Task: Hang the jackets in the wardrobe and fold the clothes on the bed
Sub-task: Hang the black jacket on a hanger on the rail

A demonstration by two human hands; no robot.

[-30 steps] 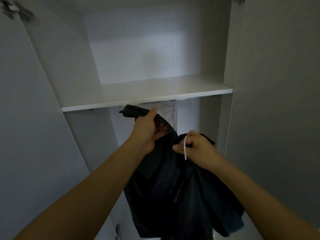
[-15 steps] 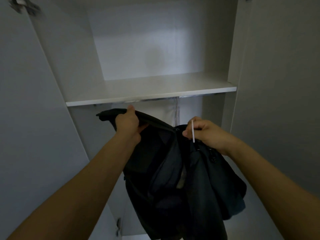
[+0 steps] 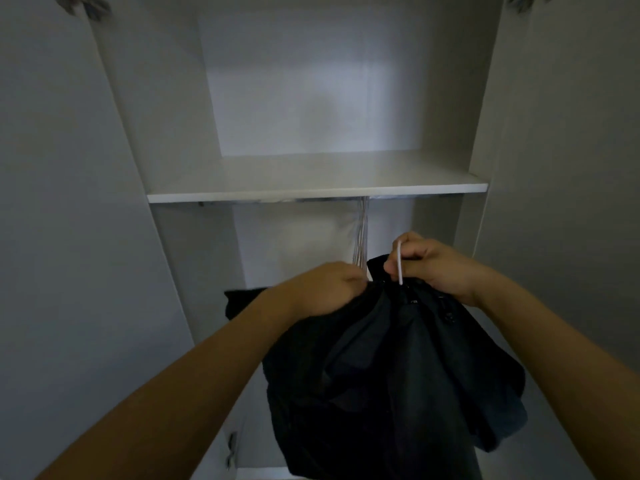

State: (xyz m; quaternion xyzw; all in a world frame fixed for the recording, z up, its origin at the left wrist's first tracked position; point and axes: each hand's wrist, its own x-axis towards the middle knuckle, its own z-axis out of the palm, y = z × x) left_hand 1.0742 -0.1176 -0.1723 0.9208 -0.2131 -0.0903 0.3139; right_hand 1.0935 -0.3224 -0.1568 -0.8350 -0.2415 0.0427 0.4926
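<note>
A dark jacket (image 3: 398, 368) hangs bunched in front of me inside the open white wardrobe (image 3: 311, 192). My right hand (image 3: 429, 268) grips the white hook of a hanger (image 3: 400, 263) at the jacket's collar. My left hand (image 3: 322, 289) grips the jacket's fabric by the left shoulder, just left of the collar. A dark end of the jacket (image 3: 242, 301) sticks out to the left behind my left wrist. The hanger's body is hidden under the cloth.
A white shelf (image 3: 317, 194) spans the wardrobe above my hands, with a metal rail (image 3: 277, 201) just under it. Several thin pale hangers (image 3: 361, 237) hang from the rail. Open wardrobe doors (image 3: 62, 237) flank both sides.
My left hand has slid right along the jacket toward the collar and dropped lower. My right hand still holds the hanger hook. The view has tilted so the shelf sits higher.
</note>
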